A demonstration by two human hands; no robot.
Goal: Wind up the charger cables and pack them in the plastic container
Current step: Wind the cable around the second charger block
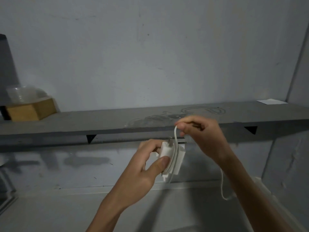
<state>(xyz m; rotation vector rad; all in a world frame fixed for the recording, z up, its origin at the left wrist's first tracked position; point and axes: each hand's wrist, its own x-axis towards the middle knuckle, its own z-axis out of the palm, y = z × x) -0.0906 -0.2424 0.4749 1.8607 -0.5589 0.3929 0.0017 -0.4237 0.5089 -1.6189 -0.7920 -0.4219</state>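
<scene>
My left hand (147, 166) grips a white charger block (170, 156) with metal prongs pointing up, thumb pressed on its face. Several turns of white cable (175, 139) run around the block. My right hand (200, 136) pinches the cable just above the block, holding it taut; the loose end hangs in a loop (223, 186) under my right forearm. A clear plastic container (150, 120) lies on the grey shelf (83, 124) behind my hands, hard to make out. Another thin cable (204, 110) lies coiled on the shelf further right.
A wooden hexagonal box (31, 110) with a clear dome lid (25, 94) stands on the shelf's left end, beside a dark object (6, 64). A white paper (271, 102) lies at the shelf's far right. Black brackets (91, 138) hold the shelf to the wall.
</scene>
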